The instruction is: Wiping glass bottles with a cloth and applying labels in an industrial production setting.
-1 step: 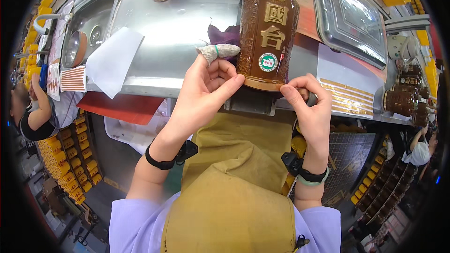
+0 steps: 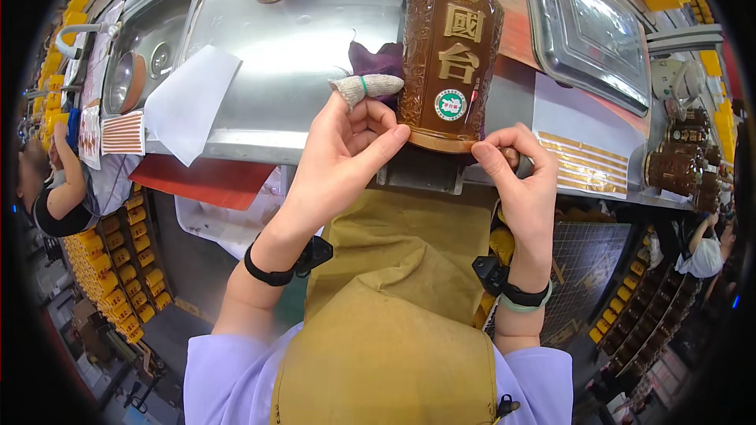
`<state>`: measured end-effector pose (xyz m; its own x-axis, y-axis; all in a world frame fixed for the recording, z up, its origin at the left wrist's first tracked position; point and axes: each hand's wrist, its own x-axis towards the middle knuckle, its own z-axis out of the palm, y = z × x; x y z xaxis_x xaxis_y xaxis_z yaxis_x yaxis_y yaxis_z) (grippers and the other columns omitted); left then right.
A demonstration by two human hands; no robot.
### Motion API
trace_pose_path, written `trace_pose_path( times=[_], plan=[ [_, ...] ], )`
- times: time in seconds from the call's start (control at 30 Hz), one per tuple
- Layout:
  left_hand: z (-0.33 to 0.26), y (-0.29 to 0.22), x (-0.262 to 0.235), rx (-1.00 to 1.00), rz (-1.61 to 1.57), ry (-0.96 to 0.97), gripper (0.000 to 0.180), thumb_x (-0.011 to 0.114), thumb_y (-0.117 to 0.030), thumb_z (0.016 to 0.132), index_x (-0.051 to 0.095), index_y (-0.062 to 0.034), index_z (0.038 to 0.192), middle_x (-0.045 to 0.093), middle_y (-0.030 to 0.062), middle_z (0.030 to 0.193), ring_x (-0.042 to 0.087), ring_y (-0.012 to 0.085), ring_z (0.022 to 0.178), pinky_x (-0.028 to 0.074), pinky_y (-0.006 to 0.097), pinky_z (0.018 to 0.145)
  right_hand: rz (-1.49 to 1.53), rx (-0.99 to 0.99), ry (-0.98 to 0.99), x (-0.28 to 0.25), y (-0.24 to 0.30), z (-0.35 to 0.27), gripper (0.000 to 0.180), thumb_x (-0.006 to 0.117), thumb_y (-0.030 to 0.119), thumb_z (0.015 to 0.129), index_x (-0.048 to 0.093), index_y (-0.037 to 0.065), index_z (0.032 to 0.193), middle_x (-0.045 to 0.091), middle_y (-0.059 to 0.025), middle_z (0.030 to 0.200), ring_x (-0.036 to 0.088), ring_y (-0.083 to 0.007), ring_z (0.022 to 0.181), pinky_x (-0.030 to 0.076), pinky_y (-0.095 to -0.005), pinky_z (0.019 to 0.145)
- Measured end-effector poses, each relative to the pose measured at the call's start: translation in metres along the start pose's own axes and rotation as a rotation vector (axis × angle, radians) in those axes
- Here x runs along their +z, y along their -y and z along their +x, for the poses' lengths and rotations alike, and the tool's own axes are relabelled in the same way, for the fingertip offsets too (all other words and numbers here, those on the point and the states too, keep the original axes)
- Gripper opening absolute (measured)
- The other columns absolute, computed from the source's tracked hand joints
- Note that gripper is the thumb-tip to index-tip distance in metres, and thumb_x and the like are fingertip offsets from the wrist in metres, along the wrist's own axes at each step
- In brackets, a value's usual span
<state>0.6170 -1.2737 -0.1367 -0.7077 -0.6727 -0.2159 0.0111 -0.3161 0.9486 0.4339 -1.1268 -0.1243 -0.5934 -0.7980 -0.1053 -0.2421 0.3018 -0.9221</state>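
A brown embossed bottle (image 2: 425, 55) with raised gold characters and a round green-and-white sticker lies or leans on a metal holder (image 2: 421, 173) at the bench's near edge; its exact tilt I cannot tell. Across its base runs a thin orange-brown strip (image 2: 441, 142). My left hand (image 2: 346, 138) pinches the strip's left end between thumb and a bent finger. Its index finger wears a knitted finger cover (image 2: 366, 88) tied with a green band. At the right end, my right hand (image 2: 520, 173) pinches the strip; something small and grey shows among its curled fingers.
A dark purple cloth (image 2: 374, 61) lies left of the bottle. Sheets of strips rest at left (image 2: 124, 134) and right (image 2: 587, 164). White paper (image 2: 193, 98) overhangs the bench edge. A clear-lidded tray (image 2: 587, 24), a sink (image 2: 153, 39) and more brown bottles (image 2: 669, 171) stand around.
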Motion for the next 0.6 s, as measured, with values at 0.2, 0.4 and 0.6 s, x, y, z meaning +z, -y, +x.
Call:
trace_pose_path(
  times=[0.2, 0.4, 0.6],
  plan=[
    [-0.0014, 0.0034, 0.0031, 0.016, -0.035, -0.002, 0.049, 0.067, -0.002, 0.099, 0.049, -0.0023, 0.145, 0.057, -0.0001, 0.103, 0.055, 0.0090, 0.096, 0.046, 0.026, 0.087, 0.039, -0.014, -0.034, 0.0040, -0.0026, 0.0020, 0.019, 0.082, 0.016, 0.091, 0.070, 0.001, 0.086, 0.047, 0.0036, 0.077, 0.038, -0.0067, 0.067, 0.031, -0.0241, 0.061],
    [-0.0028, 0.0014, 0.0000, 0.001, -0.094, -0.006, 0.046, 0.061, -0.003, 0.102, 0.049, -0.0007, 0.146, 0.059, 0.0014, 0.106, 0.056, 0.0097, 0.096, 0.047, 0.026, 0.085, 0.086, 0.030, -0.002, 0.0036, 0.0009, 0.0001, 0.019, 0.082, 0.015, 0.091, 0.070, 0.001, 0.086, 0.047, 0.0037, 0.077, 0.039, -0.0064, 0.067, 0.031, -0.0234, 0.061],
    [-0.0017, 0.0001, 0.0035, 0.013, -0.067, -0.040, 0.046, 0.071, 0.000, 0.097, 0.054, -0.0007, 0.139, 0.064, 0.0018, 0.101, 0.061, 0.0064, 0.094, 0.051, 0.022, 0.083, 0.047, 0.025, -0.011, 0.0029, 0.0018, -0.0010, 0.017, 0.082, 0.014, 0.090, 0.071, 0.001, 0.087, 0.048, 0.0035, 0.078, 0.039, -0.0066, 0.068, 0.031, -0.0233, 0.062]
  ],
)
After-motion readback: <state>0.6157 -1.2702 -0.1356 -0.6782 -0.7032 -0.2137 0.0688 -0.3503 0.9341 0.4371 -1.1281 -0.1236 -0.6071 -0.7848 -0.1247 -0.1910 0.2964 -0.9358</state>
